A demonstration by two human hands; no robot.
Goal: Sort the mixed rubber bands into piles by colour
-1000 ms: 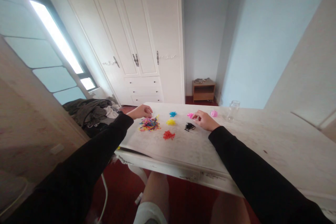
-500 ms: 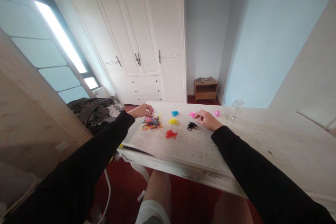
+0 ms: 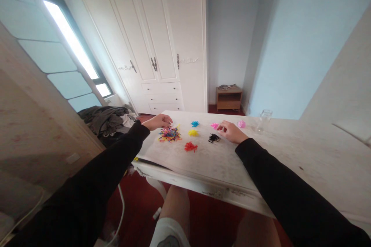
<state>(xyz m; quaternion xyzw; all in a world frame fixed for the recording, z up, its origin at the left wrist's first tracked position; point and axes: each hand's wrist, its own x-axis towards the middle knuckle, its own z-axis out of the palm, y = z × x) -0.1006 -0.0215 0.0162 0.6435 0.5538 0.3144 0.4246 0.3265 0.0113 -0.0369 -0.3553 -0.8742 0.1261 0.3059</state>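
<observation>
My left hand (image 3: 158, 122) hovers at the back of a mixed multicoloured pile of thin little strips (image 3: 169, 134), its fingers pinched together. Whatever is between them is too small to make out. My right hand (image 3: 231, 132) has its fingers curled together beside the pink pile (image 3: 215, 126) and above the black pile (image 3: 213, 137); I cannot see what it holds, if anything. Between the hands lie separate little piles of one colour each: blue (image 3: 194, 124), yellow (image 3: 193, 133) and red (image 3: 190, 147).
On the white table (image 3: 220, 166), a clear glass jar (image 3: 264, 120) stands beyond my right hand, beside a small round pink item (image 3: 241, 124). A heap of dark clothes (image 3: 104, 121) is past the left edge. Behind are a white wardrobe (image 3: 162, 38) and a wooden nightstand (image 3: 228, 99).
The view has shifted slightly, so everything sits a little further right. Both hands keep nearly the same places over the piles, with no clear change in grip.
</observation>
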